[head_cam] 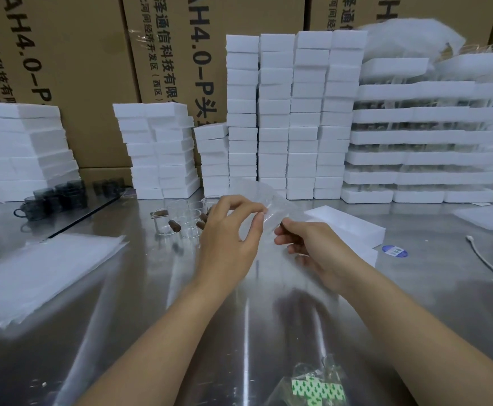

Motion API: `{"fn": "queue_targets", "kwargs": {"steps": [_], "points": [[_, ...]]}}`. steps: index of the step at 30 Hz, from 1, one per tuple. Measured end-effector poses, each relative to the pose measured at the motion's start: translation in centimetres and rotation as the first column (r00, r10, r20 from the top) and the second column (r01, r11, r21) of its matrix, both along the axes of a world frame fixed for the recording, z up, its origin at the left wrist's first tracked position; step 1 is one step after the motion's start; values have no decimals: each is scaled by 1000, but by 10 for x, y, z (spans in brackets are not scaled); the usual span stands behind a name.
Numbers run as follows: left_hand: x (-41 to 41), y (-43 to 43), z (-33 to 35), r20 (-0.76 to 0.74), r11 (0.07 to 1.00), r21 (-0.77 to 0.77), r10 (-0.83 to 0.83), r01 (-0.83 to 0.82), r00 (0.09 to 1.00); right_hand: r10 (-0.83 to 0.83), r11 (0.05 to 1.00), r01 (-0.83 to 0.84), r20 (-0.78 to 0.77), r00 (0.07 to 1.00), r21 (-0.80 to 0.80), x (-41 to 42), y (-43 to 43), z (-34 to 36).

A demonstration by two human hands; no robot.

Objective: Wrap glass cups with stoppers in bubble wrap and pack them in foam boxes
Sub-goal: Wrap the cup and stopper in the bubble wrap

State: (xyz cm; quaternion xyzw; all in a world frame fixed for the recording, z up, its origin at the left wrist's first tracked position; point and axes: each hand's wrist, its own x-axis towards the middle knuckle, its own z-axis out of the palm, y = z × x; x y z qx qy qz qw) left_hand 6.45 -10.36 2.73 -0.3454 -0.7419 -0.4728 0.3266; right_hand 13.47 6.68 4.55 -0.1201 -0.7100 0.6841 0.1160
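Note:
My left hand (233, 230) and my right hand (312, 247) meet over the middle of the steel table (151, 303). Between them they hold a clear bubble wrap sheet (268, 200), pinched at its edge by the left fingers. The right hand's fingers close around something clear with a dark brown stopper tip (283, 225) showing; it is partly hidden. Behind the left hand stand several clear glass cups (178, 218) with brown stoppers (173, 227). Two white foam boxes (348, 224) lie just right of my hands.
A stack of bubble wrap sheets (43, 268) lies at the left. Dark glass mugs (55, 197) sit at the far left. Tall stacks of white foam boxes (292, 112) line the back before cardboard cartons. A white cable (485, 259), a blue sticker (394, 251) and a plastic bag (312, 385) lie nearby.

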Motion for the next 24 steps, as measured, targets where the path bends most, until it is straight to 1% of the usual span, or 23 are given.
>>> {"fn": "queue_targets", "kwargs": {"steps": [2, 5, 8, 10, 12, 13, 14, 15, 16, 18, 20, 22, 24], "points": [[-1, 1, -1, 6, 999, -1, -43, 43, 999, 80, 997, -80, 37, 996, 7, -1, -1, -1], [2, 1, -1, -5, 997, -34, -64, 64, 998, 104, 988, -109, 47, 993, 109, -2, -1, -4], [4, 3, -2, -73, 993, -78, -93, 87, 993, 69, 964, -64, -10, 998, 257, -2, 0, -7], [7, 3, -1, -117, 987, -128, -112, 97, 987, 37, 948, -9, -81, 996, 317, -2, 0, -9], [9, 4, -2, -147, 981, -162, -129, 105, 981, 32, 943, 12, -127, 991, 332, -4, 0, -11], [10, 5, -2, -151, 980, -165, -139, 113, 979, 33, 953, 9, -133, 991, 304, -5, -1, -11], [11, 6, 0, -143, 981, -145, -147, 126, 979, 30, 968, 4, -131, 991, 250, -5, -2, -10], [13, 6, 2, -116, 986, -91, -152, 141, 982, 26, 981, -1, -128, 991, 196, -6, -1, -8], [13, 5, 6, -70, 988, -3, -151, 151, 986, 24, 987, -2, -129, 991, 163, -6, 0, -6], [8, -3, 14, 36, 969, 212, -135, 125, 990, 16, 988, 6, -136, 991, 154, -7, 2, -3], [-2, -15, 22, 140, 933, 356, -107, 51, 984, 15, 981, 15, -153, 988, 193, -4, 5, -1], [-16, -26, 26, 265, 904, 427, -164, 37, 950, 56, 970, -8, -192, 980, 242, -1, 5, 1], [-27, -32, 25, 408, 878, 467, -318, 103, 856, 104, 961, -39, -223, 969, 275, 1, 6, 1]]}}
